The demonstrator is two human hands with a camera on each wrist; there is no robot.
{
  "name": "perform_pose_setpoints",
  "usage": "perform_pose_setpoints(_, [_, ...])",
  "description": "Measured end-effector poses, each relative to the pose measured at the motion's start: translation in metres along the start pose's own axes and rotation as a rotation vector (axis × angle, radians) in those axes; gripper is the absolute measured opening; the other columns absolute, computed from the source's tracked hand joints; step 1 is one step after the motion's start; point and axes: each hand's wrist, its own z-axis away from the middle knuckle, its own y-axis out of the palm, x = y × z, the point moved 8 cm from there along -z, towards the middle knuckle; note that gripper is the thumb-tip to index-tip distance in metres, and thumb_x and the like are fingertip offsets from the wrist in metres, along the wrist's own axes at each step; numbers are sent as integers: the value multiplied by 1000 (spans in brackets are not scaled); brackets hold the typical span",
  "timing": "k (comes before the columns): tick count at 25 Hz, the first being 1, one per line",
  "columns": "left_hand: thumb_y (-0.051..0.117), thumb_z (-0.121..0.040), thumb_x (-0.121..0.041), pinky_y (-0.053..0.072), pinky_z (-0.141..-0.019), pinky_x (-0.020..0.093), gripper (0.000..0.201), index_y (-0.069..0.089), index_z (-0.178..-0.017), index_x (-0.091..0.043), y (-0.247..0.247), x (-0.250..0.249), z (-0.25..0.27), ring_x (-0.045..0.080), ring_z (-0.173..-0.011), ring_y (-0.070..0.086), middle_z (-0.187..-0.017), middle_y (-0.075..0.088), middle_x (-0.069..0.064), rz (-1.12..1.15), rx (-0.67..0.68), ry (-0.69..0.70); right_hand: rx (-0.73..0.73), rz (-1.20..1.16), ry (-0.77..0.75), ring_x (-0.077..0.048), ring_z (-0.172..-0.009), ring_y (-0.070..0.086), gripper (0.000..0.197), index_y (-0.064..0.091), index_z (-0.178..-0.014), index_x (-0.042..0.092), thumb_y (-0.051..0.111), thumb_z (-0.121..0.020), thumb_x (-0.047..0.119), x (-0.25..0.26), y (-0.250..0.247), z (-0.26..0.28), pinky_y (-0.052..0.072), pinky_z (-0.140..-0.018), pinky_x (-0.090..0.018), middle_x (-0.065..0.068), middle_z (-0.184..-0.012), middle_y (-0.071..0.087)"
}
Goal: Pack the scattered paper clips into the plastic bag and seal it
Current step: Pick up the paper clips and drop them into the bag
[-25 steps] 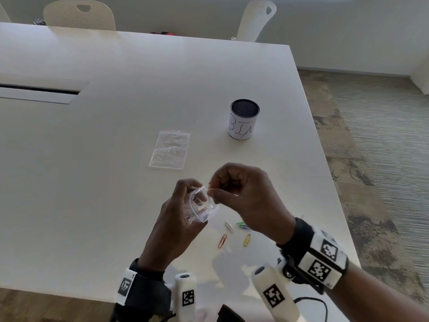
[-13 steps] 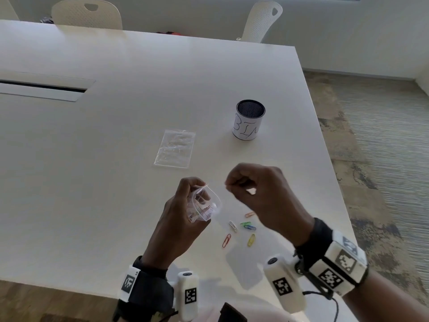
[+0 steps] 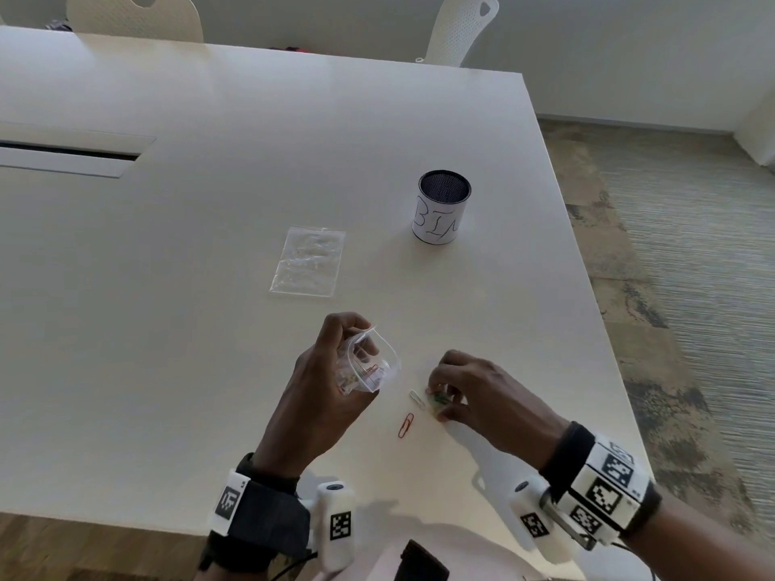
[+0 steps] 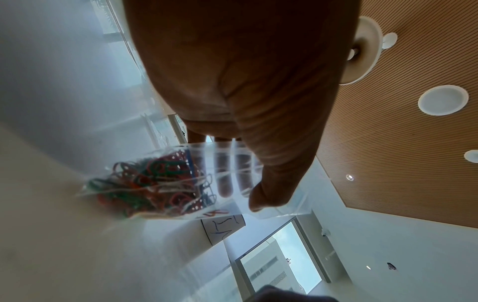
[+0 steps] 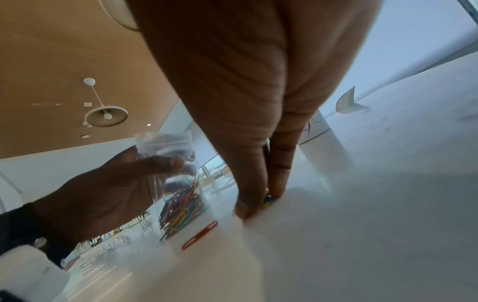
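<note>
My left hand (image 3: 350, 358) grips a small clear plastic bag (image 3: 375, 362) just above the white table (image 3: 209, 329), its mouth held open toward the right. Several coloured paper clips (image 4: 155, 183) are bunched in the bag's bottom. My right hand (image 3: 438, 402) is down on the table beside the bag, thumb and fingers pinching a few green and yellow clips (image 5: 269, 199). A white clip (image 3: 416, 398) and a red clip (image 3: 405, 425) lie loose between the hands. The red clip (image 5: 199, 235) also shows in the right wrist view.
A white mesh cup marked BIN (image 3: 442, 207) stands further back. A second flat clear bag (image 3: 308, 262) lies to its left. The table's right edge (image 3: 587, 287) drops to carpet. A cable slot (image 3: 67, 155) sits far left, with chairs (image 3: 461, 27) behind.
My right hand has left the bag's mouth and dropped right and down onto the loose clips on the table. The left hand kept the bag open in about the same place.
</note>
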Motion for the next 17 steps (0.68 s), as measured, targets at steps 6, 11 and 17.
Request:
perform_pose_setpoints(6, [84, -85, -12, 54, -76, 13, 57, 48, -125, -30, -4, 0, 2, 10, -101, 69, -105, 69, -12, -9, -9, 2, -51, -133, -2, -5, -90, 66, 27, 73, -119, 20, 74, -95, 32, 12, -3, -6, 56, -81, -20, 7, -115, 66])
perform_pose_setpoints(11, [85, -84, -12, 54, -76, 12, 57, 49, -126, -27, -5, 2, 4, 11, -99, 70, -104, 69, -12, 0, -9, 3, 11, 198, 38, -12, -108, 52, 75, 58, -131, 27, 66, -77, 78, 27, 15, -5, 53, -84, -28, 9, -126, 56])
perform_pose_setpoints(17, [84, -84, -10, 55, -75, 14, 56, 49, -125, -26, -5, 3, 4, 13, -100, 70, -104, 69, -11, 22, -17, 8, -63, 55, 33, -18, -89, 63, 14, 69, -104, 19, 75, -94, 27, 22, 11, -11, 50, -77, -26, 3, -106, 61])
